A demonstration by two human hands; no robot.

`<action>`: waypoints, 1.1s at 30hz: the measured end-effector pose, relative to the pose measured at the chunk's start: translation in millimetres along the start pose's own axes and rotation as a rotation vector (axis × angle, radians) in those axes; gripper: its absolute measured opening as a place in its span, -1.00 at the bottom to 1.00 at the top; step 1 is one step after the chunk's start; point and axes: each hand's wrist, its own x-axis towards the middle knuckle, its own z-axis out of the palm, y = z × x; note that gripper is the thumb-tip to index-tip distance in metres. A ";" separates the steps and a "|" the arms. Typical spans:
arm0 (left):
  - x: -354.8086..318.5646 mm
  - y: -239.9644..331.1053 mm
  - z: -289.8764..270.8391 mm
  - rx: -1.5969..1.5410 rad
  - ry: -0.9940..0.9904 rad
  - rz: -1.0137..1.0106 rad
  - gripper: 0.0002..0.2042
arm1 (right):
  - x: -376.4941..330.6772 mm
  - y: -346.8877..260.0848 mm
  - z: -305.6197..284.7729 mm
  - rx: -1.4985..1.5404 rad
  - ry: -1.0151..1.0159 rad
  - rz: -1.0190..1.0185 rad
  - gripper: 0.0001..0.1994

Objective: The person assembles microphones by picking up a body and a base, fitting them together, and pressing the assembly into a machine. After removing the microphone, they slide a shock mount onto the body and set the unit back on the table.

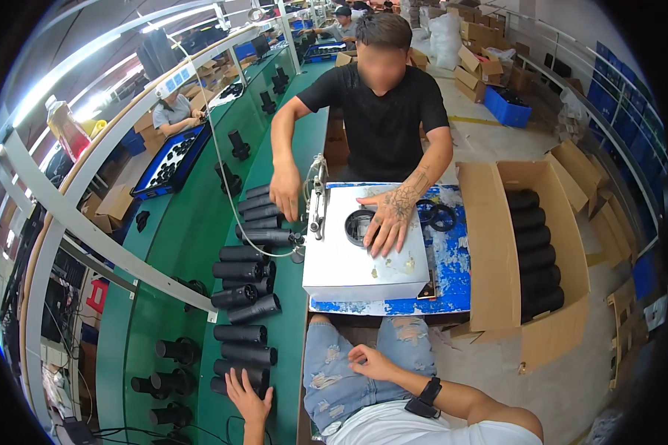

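At the lower left, my left hand (249,400) lies with fingers spread at the near end of a row of black tubes (243,354). Its fingertips overlap the nearest black tube (260,382); I cannot tell how firmly they touch. Over my lap, my right hand (371,365) is loosely curled, thumb and fingers drawn together, with nothing visible in it. A dark band is around that wrist. Across from me, a person in black spreads one hand on a white box-shaped fixture (367,278), beside a round black part (360,227). The person's other hand is near the tubes.
Black rings (439,216) lie on the worn blue tabletop (453,278). To the right stands an open cardboard box (490,252) holding several black tubes. A metal clamp (317,200) rises beside the fixture. More black parts (174,350) line the green bench, and a hose hangs above it.
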 end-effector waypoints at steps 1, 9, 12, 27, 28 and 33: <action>-8.4 -2.7 1.8 0.007 0.001 0.004 -0.15 | 1.4 -0.5 -1.9 0.008 0.012 0.005 -0.65; -38.7 -22.7 13.9 0.074 0.018 -0.143 -0.23 | 5.0 -4.4 -2.7 0.084 0.056 -0.035 -0.66; -34.5 -28.3 7.9 0.046 -0.090 -0.067 -0.40 | 4.5 -1.8 2.8 0.115 0.040 -0.025 -0.69; -24.5 91.2 -108.6 -0.808 -0.062 -0.298 -0.70 | -0.3 -70.4 17.2 0.543 -0.394 0.183 -0.59; -17.9 106.4 -109.2 -1.096 -0.124 -0.336 -0.64 | -3.1 -80.8 17.8 0.684 -0.441 0.220 -0.50; 1.4 157.1 -67.5 -1.649 -0.299 -0.416 -0.42 | 6.5 -89.6 8.3 1.422 -0.372 0.170 -0.46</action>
